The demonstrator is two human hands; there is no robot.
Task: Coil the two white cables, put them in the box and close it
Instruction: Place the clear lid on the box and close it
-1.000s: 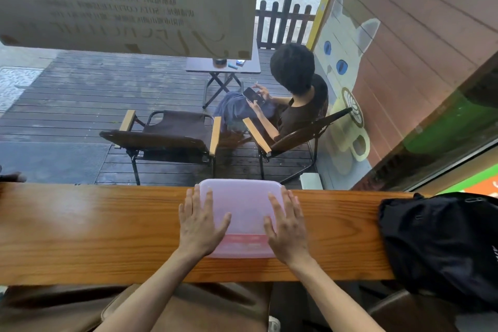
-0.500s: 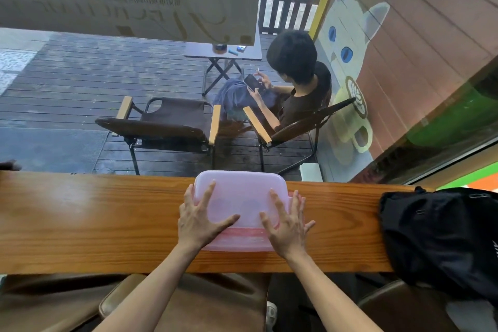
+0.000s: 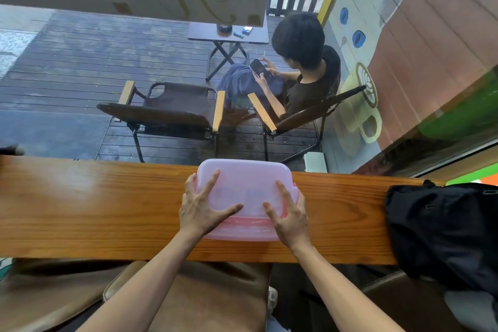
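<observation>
A pink plastic box [image 3: 242, 230] stands on the wooden counter [image 3: 94, 210], right in front of me. Its translucent pink lid [image 3: 244, 183] lies on top of it. My left hand [image 3: 200, 207] rests on the lid's left part, thumb and forefinger spread on top and the other fingers curled over the left edge. On the right part sits my right hand [image 3: 289, 213], its outer fingers wrapped over the right edge. No white cables are in plain view; only faint blurred shapes show through the lid.
A black bag [image 3: 442, 226] lies on the counter's right end, about a hand's width from the box. Behind the counter is a window. Outside, a person sits in a chair beside an empty folding chair [image 3: 167, 113]. Brown stools stand below the counter.
My hands went from lying flat on the lid to spread fingers, with the outer fingers curled over its side edges. The view tilted down slightly. The box stayed in place.
</observation>
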